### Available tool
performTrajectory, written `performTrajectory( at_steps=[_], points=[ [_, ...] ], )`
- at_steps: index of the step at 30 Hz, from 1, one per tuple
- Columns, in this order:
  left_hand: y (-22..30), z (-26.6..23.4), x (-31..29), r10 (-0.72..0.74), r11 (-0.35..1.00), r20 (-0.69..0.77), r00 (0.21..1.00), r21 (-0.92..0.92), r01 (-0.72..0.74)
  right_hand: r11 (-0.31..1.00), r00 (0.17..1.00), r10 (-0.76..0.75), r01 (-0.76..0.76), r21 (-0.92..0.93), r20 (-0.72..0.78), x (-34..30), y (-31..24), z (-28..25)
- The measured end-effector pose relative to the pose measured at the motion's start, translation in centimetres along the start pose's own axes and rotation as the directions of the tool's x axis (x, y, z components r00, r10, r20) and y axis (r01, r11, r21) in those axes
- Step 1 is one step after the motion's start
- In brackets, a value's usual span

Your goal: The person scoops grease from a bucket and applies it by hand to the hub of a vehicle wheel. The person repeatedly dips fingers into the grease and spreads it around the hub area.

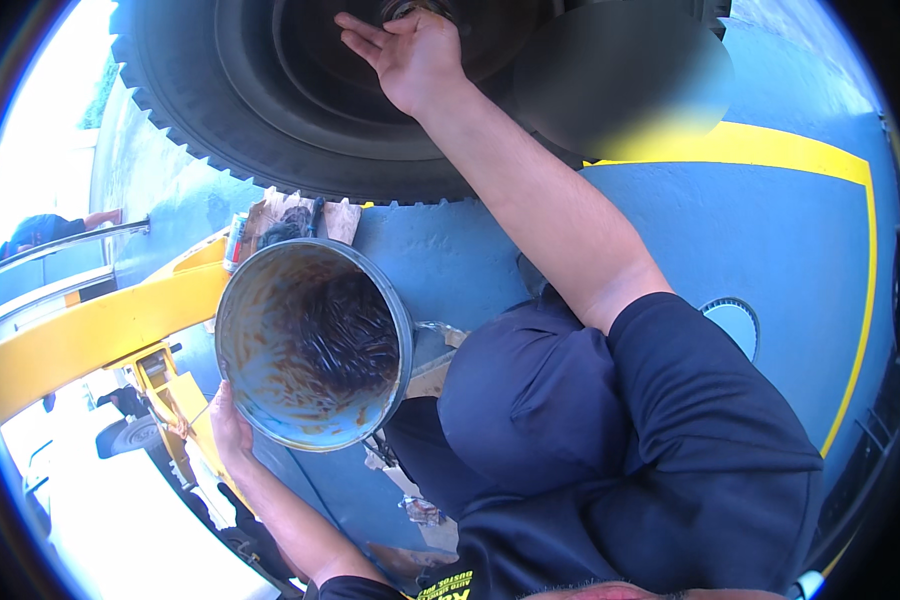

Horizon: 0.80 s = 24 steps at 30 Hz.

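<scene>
My left hand grips the lower rim of a round metal bucket smeared inside with dark grease and brown streaks. The bucket is tilted so its open mouth faces me. My right hand reaches up into the hub of a large black tyre, fingers spread and dirty with grease, palm against the dark wheel centre. What the fingertips touch is in shadow. My dark blue shirt and knee fill the lower right.
A blue floor with a yellow painted line lies at right, with a round drain cover. A yellow steel frame runs at left. Rags and a can lie under the tyre. Another person's arm shows far left.
</scene>
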<state>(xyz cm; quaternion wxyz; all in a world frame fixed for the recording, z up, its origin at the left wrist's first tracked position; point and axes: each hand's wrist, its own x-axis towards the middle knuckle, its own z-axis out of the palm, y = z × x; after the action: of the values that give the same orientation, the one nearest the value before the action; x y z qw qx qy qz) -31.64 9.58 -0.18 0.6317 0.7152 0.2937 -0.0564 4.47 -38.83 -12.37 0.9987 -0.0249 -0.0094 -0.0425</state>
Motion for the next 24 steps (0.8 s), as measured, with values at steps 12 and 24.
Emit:
performTrajectory(
  at_steps=[12, 24],
  points=[
    [-0.6, -0.4, -0.3, 0.008, 0.999, -0.046, 0.999, -0.038, -0.010, 0.994, 0.997, -0.057, 0.052, 0.094, 0.056, -3.2, -0.4, 1.0],
    [0.3, 1.3, -0.7, 0.025, 0.999, 0.009, 1.000, -0.032, -0.024, 0.998, 0.998, -0.065, 0.065, -0.006, 0.028, -6.1, -1.3, 2.2]
  ],
)
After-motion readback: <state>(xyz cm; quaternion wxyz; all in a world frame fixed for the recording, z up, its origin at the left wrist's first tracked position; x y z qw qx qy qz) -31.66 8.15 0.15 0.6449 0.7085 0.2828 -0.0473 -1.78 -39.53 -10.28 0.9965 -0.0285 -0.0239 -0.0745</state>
